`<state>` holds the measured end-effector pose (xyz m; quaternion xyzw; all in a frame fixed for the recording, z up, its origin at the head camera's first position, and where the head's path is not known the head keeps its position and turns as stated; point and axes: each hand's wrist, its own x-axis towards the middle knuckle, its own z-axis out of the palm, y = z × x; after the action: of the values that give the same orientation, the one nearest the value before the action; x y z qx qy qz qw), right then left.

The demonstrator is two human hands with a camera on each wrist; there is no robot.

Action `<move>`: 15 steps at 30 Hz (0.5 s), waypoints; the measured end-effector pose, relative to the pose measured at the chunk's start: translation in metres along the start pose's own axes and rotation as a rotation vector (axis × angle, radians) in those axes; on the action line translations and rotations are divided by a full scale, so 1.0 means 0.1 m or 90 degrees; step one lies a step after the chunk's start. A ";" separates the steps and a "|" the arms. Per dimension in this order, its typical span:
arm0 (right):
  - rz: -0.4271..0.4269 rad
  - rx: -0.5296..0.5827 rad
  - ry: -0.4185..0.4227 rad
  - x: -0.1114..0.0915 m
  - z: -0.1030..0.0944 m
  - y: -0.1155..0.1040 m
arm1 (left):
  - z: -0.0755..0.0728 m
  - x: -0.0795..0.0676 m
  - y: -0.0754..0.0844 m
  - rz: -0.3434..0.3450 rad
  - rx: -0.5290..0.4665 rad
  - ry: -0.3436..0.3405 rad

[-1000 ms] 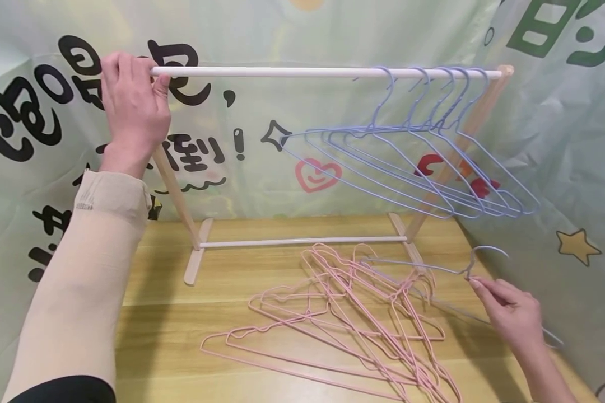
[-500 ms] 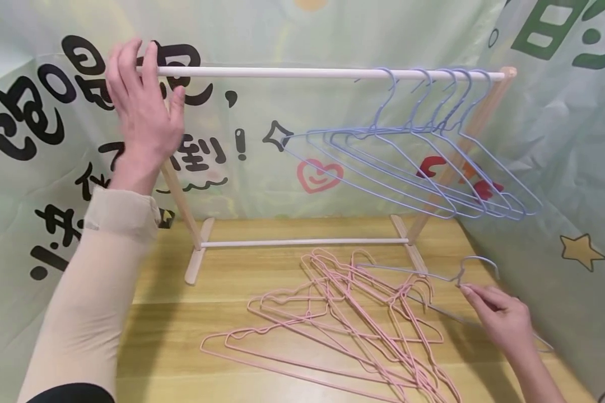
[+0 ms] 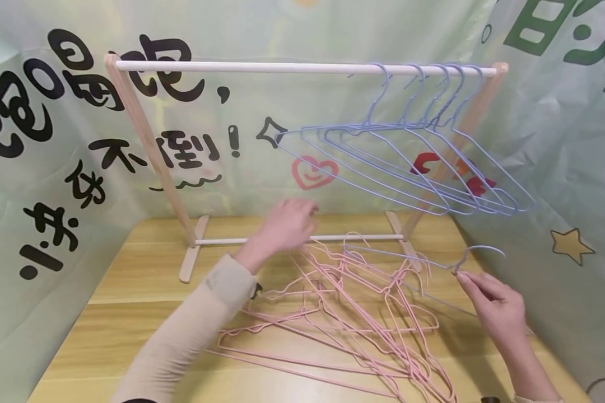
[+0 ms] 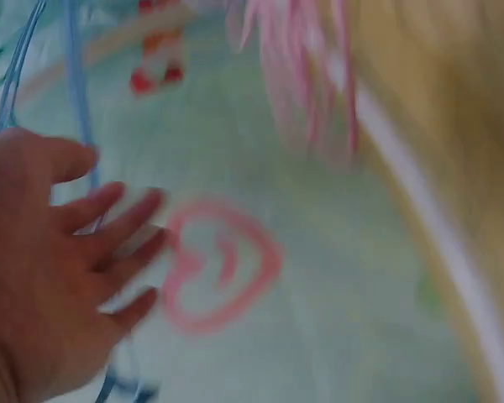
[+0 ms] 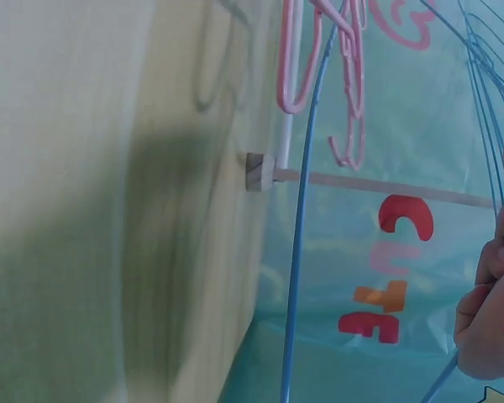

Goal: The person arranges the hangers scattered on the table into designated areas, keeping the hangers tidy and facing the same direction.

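Observation:
My right hand pinches a blue clothes hanger just below its hook; the hanger's wire crosses the right wrist view. Over the back edge of a pile of pink clothes hangers hovers my left hand, blurred and holding nothing. Its fingers are spread in the left wrist view, and whether it touches a pink hanger cannot be made out. Several blue hangers hang bunched at the right end of the white top bar of a rack.
Wooden posts carry the rack, with flat feet on the wooden table. A lower white bar joins them near the table's back. Printed cloth surrounds the table on several sides.
My left hand has let go of the top bar's left end and come down and rightward to the pink pile. The right hand still holds the blue hanger, slightly left of before.

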<state>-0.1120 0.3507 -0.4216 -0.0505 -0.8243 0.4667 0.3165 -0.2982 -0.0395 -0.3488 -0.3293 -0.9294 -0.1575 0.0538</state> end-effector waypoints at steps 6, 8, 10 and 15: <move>-0.017 0.048 0.004 0.02 0.05 -0.09 | 0.49 0.08 0.16 -0.040 -0.142 -0.166; -0.012 0.052 0.005 0.02 0.05 -0.11 | 0.58 0.10 0.17 -0.026 -0.228 -0.197; -0.006 0.051 0.007 0.03 0.05 -0.11 | 0.66 0.11 0.17 -0.002 -0.316 -0.225; 0.011 0.071 -0.001 0.03 0.07 -0.09 | 0.85 0.09 0.18 0.019 -0.548 -0.277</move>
<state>-0.1163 0.3416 -0.4160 -0.0396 -0.7968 0.5144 0.3146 -0.2931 0.0072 -0.4223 -0.3605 -0.7644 -0.4547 -0.2811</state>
